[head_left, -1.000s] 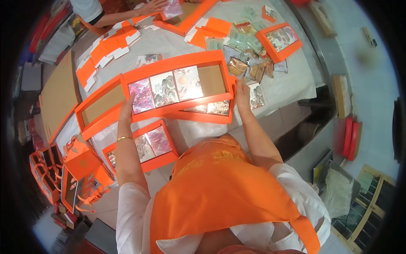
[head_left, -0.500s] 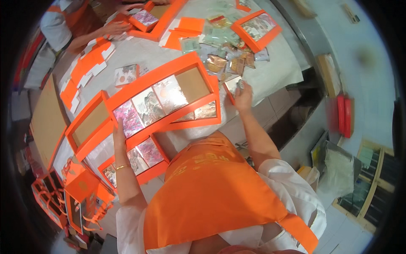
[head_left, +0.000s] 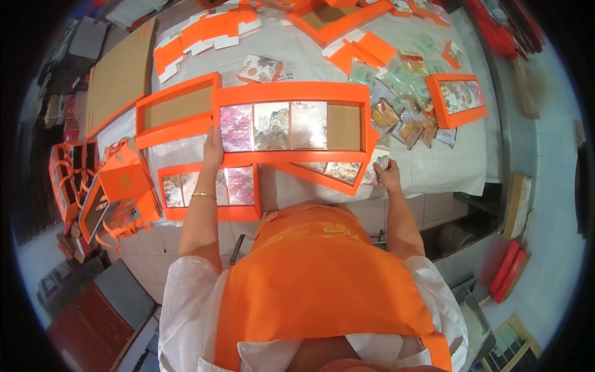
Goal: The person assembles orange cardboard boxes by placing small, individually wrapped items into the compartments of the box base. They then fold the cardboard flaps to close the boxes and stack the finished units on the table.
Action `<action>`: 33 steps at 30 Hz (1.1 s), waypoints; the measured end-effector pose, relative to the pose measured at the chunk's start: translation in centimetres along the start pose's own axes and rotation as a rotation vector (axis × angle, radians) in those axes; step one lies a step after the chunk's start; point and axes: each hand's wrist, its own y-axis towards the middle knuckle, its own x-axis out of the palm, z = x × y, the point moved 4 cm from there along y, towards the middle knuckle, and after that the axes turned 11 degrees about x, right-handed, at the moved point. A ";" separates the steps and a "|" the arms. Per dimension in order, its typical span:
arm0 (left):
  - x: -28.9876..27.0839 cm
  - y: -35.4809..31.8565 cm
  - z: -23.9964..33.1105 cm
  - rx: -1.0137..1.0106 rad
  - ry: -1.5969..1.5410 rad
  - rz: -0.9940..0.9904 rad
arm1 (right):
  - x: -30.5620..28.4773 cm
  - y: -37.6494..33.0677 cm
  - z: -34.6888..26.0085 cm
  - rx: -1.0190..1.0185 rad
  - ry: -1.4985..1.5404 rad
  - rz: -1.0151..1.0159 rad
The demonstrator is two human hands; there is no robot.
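Note:
My left hand [head_left: 212, 146] grips the left end of a long orange gift box tray [head_left: 291, 92]. Three small printed boxes stand in a row inside it: a pink one [head_left: 236, 127], a landscape one [head_left: 271, 126] and a shiny pale one [head_left: 308, 126]. Bare brown board [head_left: 344, 128] shows in its right-hand compartment. My right hand [head_left: 389, 175], fingers closed, holds a small landscape-printed box [head_left: 377, 162] just off the tray's lower right corner. Partly hidden under the tray lies another filled orange tray [head_left: 343, 173]. A further filled tray [head_left: 209, 187] is beside my left forearm.
On the white-covered table [head_left: 455, 149] lie an orange tray with a brown base [head_left: 176, 115], a loose printed box [head_left: 259, 68], several small packets [head_left: 406, 118] and a filled orange box [head_left: 457, 100]. Flattened orange cartons [head_left: 214, 31] lie farther back. Orange bags [head_left: 121, 177] stand left.
The view has turned, so the tray now looks nearly level. My right hand, still holding the small box, sits lower beside the tray. The co-worker at upper left has mostly left the picture.

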 end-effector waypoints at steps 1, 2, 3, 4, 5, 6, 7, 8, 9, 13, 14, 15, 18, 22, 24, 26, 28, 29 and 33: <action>-0.2 -0.3 -0.1 -0.011 0.007 0.013 | 0.6 -0.6 -0.6 -0.007 -0.091 0.032; 0.0 -0.2 0.1 -0.010 0.004 0.015 | 0.5 -0.6 -0.2 0.007 -0.086 0.069; 0.1 -0.1 0.3 -0.012 0.004 0.018 | 0.7 -0.6 0.2 0.022 -0.080 0.106; 0.1 -0.1 0.5 -0.013 0.004 0.019 | 0.8 -0.5 0.6 0.037 -0.073 0.144; 0.1 -0.1 0.5 -0.014 0.006 0.023 | 0.8 -0.5 0.6 0.078 0.004 0.128; 0.0 -0.1 0.5 -0.016 0.008 0.028 | 1.0 -0.4 0.5 0.120 0.081 0.112; 0.0 -0.1 0.6 -0.018 0.008 0.028 | 1.2 -0.5 0.5 0.163 0.158 0.096; 0.0 -0.1 0.6 -0.021 0.010 0.034 | 1.5 -0.7 0.3 0.192 0.233 0.092; -0.2 -0.2 0.6 -0.022 0.012 0.037 | 1.9 -1.0 0.2 0.222 0.308 0.087; 0.0 0.4 1.1 -0.012 0.008 0.029 | 2.2 -2.1 1.4 0.345 0.434 0.159; 0.0 0.4 1.0 -0.014 0.010 0.030 | 2.1 -2.2 1.1 0.384 0.451 0.059; -0.2 0.2 0.9 -0.017 0.010 0.035 | 1.5 -2.4 0.4 0.422 0.464 -0.041; 0.0 0.4 0.9 -0.011 -0.001 0.028 | -1.6 -2.3 -1.1 0.238 0.363 0.057; 0.2 0.4 0.6 -0.008 -0.012 0.027 | -8.5 -2.7 -5.0 -0.056 0.578 0.323; 0.1 0.0 0.4 -0.007 -0.017 0.031 | -10.0 -3.3 -9.2 -0.154 0.800 0.248; -0.2 -0.4 0.2 -0.010 -0.019 0.041 | -7.8 -5.3 -16.2 -0.213 0.843 0.131; 0.4 0.2 0.7 0.005 -0.032 0.029 | -5.2 -4.6 -18.2 -0.132 0.462 0.201; 0.3 0.2 0.6 0.007 -0.032 0.032 | -2.9 -5.1 -20.7 -0.262 0.458 0.175; 0.1 -0.3 0.5 0.012 -0.042 0.034 | 2.8 -7.0 -24.0 -0.444 0.189 0.238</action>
